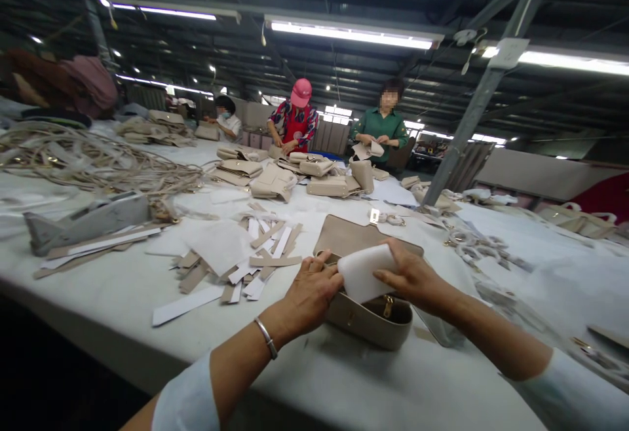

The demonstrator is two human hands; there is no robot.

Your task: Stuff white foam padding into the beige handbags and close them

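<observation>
A beige handbag (368, 328) stands on the table before me, its flap (344, 234) folded back and its top gaping. Inside the opening a gold zipper pull (388, 305) shows. My right hand (415, 274) pinches a white sheet of soft padding (366, 270) between thumb and fingers, over the bag's mouth. The sheet's lower edge dips into the opening. At the bag's left rim, my left hand (312, 290) is closed on the edge, its fingertips close to the sheet. A gold clasp plate (374, 215) sits at the flap's far edge.
Left of the bag lie loose beige and white strips (265, 254) and a grey tape dispenser (88, 221). Tangled straps (98, 156) cover the far left. More beige bags (275, 181) are piled ahead, with co-workers (295, 123) behind them. A metal post (462, 130) rises at right.
</observation>
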